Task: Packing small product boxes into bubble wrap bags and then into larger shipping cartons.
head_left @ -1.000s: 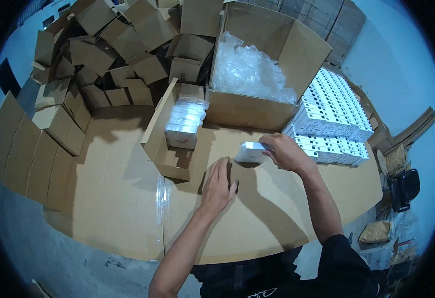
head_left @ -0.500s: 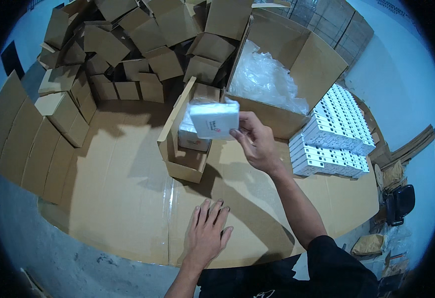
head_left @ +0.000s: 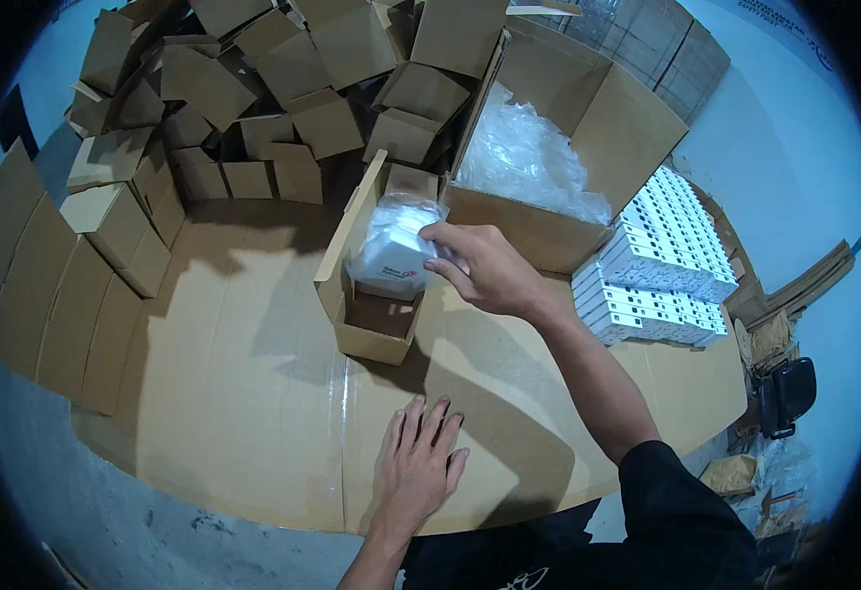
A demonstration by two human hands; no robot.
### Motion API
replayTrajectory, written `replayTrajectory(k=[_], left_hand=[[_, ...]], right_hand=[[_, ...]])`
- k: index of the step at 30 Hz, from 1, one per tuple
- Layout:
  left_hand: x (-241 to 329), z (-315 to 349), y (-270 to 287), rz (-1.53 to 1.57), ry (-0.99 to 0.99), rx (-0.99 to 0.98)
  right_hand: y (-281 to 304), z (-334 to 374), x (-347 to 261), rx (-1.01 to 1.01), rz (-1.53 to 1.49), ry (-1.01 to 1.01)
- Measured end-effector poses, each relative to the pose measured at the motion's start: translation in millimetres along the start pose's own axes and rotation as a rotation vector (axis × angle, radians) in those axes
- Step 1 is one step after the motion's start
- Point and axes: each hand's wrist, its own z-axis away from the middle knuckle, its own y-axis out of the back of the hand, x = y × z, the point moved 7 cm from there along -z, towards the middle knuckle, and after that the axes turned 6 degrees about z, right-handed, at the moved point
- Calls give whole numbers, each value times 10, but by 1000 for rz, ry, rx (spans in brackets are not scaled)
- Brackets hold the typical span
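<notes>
Pinching white packet (head_left: 394, 260) | right hand (head_left: 487, 267) at packet's right edge

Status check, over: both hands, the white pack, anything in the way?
Right hand pinching white pack at narrow carton. Left hand palm down on cardboard, holding nothing. Wrapped packs behind the pinched one; nothing seen blocking its near side.

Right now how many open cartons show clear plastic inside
2: the large carton and, at its left front, the narrow carton, where the right hand holds a white packet. Piled cartons behind may hide more.
</notes>
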Motion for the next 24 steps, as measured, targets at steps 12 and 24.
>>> replayTrajectory(k=[12, 24], left_hand=[[10, -11, 19, 26, 16, -9], [4, -5, 23, -13, 27, -36]], right_hand=[[-397, -280, -119, -142, 423, 14], [-662, -62, -203, 180, 572, 55]])
